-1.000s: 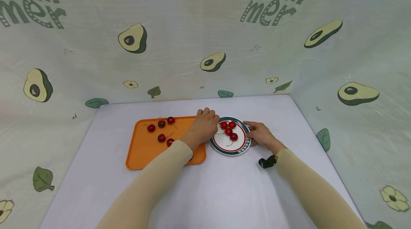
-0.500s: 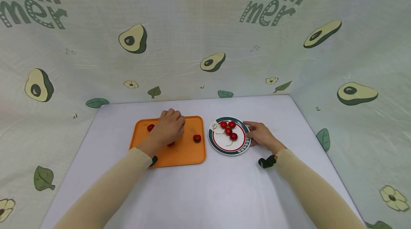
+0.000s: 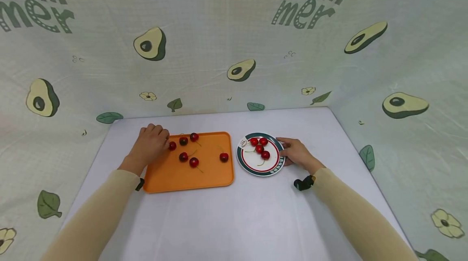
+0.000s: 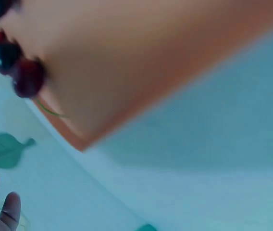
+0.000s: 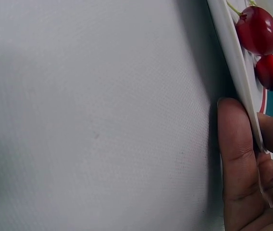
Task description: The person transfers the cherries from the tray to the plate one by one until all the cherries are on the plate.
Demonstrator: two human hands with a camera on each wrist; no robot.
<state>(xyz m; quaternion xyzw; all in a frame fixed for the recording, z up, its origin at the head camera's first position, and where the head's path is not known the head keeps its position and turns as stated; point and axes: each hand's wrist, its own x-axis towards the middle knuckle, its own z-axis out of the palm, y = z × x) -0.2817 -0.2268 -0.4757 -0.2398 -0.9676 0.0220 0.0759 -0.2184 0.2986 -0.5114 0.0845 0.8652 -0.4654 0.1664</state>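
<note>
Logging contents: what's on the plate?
Four red cherries lie on the plate. The right hand grips its edge, hiding a bit there; the surface directly under the cherries is also covered.

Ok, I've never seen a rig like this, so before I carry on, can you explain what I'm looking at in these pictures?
There's no machine here: these are a person's two bare hands. The wide picture comes from a camera worn on the head, looking forward and down; the two close ones come from a camera on each wrist.

On the white table are an orange tray with six cherries in view and, to its right, a round plate with four more.

The right hand grips the plate's rim, with fingers on both sides of it. The left hand is at the tray's far-left corner, close to a cherry; I can't see anything held in it.
</note>
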